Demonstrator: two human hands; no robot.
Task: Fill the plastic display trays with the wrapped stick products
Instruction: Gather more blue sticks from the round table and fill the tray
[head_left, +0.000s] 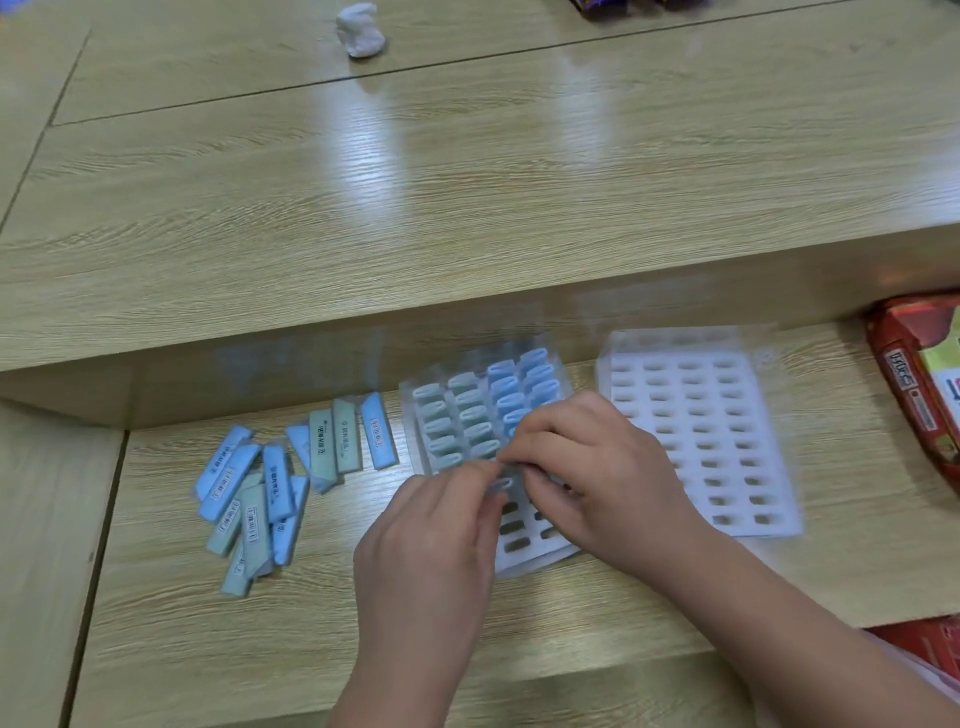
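A white plastic tray (519, 551) lies in the middle of the lower wooden surface, its far rows holding blue and green wrapped sticks standing on end. My left hand (431, 540) and my right hand (587, 467) meet over the tray's middle, both pinching one blue wrapped stick (501, 486) at a slot. A second white tray (701, 441) with bare slots lies to the right. Several loose blue and green wrapped sticks (270, 488) lie in a pile on the left.
A raised wooden step (363, 218) runs behind the trays. Red snack packages (919, 389) sit at the right edge. A crumpled white tissue (361, 31) lies far back on the upper surface.
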